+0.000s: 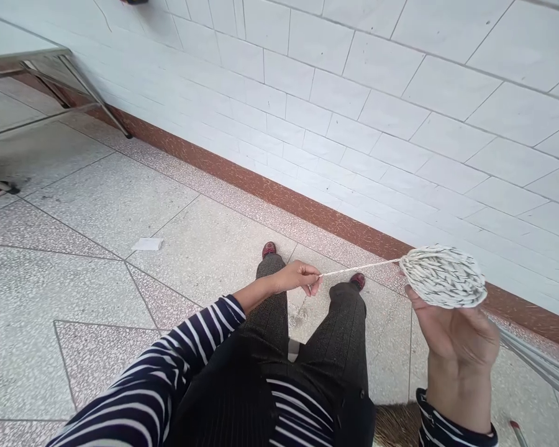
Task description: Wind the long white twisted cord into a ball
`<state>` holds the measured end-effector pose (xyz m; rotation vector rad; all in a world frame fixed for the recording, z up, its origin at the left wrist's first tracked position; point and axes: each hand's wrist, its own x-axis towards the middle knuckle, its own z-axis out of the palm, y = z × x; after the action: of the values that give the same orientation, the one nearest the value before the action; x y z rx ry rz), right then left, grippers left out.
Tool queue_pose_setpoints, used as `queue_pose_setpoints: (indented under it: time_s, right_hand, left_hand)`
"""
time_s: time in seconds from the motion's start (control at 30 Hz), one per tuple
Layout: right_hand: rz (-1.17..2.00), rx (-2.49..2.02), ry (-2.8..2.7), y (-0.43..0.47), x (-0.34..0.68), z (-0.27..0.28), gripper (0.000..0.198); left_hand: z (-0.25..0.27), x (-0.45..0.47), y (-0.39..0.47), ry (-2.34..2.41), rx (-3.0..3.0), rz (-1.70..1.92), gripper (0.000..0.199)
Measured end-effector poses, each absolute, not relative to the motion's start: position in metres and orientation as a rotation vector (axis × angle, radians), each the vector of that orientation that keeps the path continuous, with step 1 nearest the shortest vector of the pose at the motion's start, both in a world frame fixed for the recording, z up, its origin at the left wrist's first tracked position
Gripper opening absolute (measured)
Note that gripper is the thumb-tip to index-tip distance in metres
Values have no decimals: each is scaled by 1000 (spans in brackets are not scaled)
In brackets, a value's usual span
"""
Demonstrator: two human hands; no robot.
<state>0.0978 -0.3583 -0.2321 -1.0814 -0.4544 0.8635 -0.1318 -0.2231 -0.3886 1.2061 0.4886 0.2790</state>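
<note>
In the head view, a bundle of white cord with dark flecks (pixel 442 276) rests on the raised fingers of my right hand (pixel 461 335). That hand holds it from below, palm turned up, and the bundle hides the fingertips. A single strand of the cord (pixel 358 269) runs taut from the bundle's left end across to my left hand (pixel 302 277). The left thumb and fingers pinch the strand's end above my knees. Both hands are held in front of my body, well apart.
A white tiled wall (pixel 307 124) with a reddish-brown base strip stands ahead. On the speckled floor lies a small white piece of paper (pixel 148 244). A metal-legged table (pixel 88 93) is at upper left. Metal bars (pixel 540 360) and brown bristles (pixel 395 425) show at lower right.
</note>
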Motion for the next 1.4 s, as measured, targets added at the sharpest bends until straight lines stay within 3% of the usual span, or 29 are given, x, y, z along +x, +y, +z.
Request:
queue_pose_setpoints:
  time_s: [0.23,0.37,0.5,0.6,0.7,0.77,0.97,1.2,1.4]
  right_hand:
    - [807,-1014,-627,-361,104,-220,46]
    - [761,-928,-735,-365,110,-204,37]
    - [741,-932,-811,-366,110,-201,42]
    - [885,-1020,-854,-359,99,-217,55]
    - [1032,-1163,-882,-348,83,-235,65]
    - [1070,-1231,-929,-339,75,-241,65]
    - [805,-1365,-980,-320,82,-254,57]
    - [408,-1727,-1028,-302,106,-316,60]
    - [726,-1776,-1043,-319,87,-367,58]
  left_hand:
    - [-398,-121,-215,544,1513,287,15]
    - [-424,-129,-216,634,1636,244,16]
    - [-440,-133,-209,790,1860,195,18]
    - [-426,-117,-206,892,1864,299,28]
    - [-393,-88,-214,681,1691,508,43]
    - [-371,-72,-222,510,1547,585,39]
    - [-366,-75,-251,368,1329,530,41]
    - [-363,-111,-263,529,1786,272,24]
    - [-333,-113,-240,582,2255,310,23]
